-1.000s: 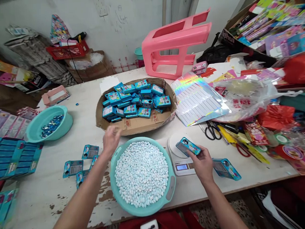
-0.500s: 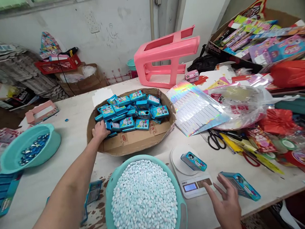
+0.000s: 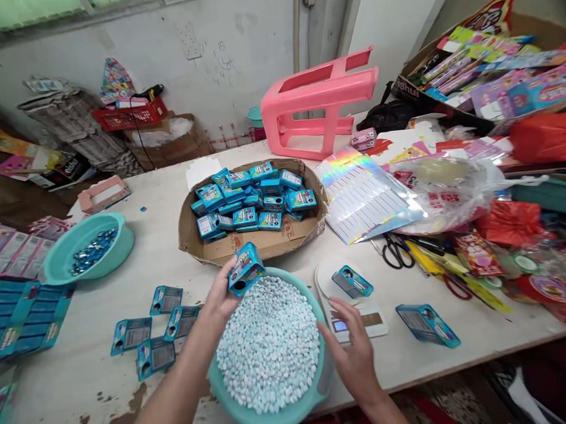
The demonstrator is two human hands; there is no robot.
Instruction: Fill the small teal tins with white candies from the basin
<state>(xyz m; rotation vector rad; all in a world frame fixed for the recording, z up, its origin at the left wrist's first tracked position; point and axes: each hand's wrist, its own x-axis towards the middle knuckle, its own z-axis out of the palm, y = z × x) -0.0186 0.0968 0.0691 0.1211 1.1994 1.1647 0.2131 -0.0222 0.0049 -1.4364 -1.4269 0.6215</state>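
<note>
My left hand grips a small blue candy box over the back rim of a turquoise basin. Pale blue and white candies fill that basin. With fingers apart and nothing in them, my right hand hovers at the basin's right side, before a white digital scale. One blue box lies on the scale's plate, and another blue box is on the table to its right. Behind the basin, a cut-down cardboard box holds many blue boxes.
Several blue boxes with round holes lie at the left. Behind them is a turquoise bowl of shiny blue pieces. A pink stool lies on its side at the back. Scissors, holographic sheets and packaging clutter the right.
My left hand has come from the cardboard box to the basin, bringing a blue candy box. My right hand has moved left, away from the box right of the scale. The view has shifted.
</note>
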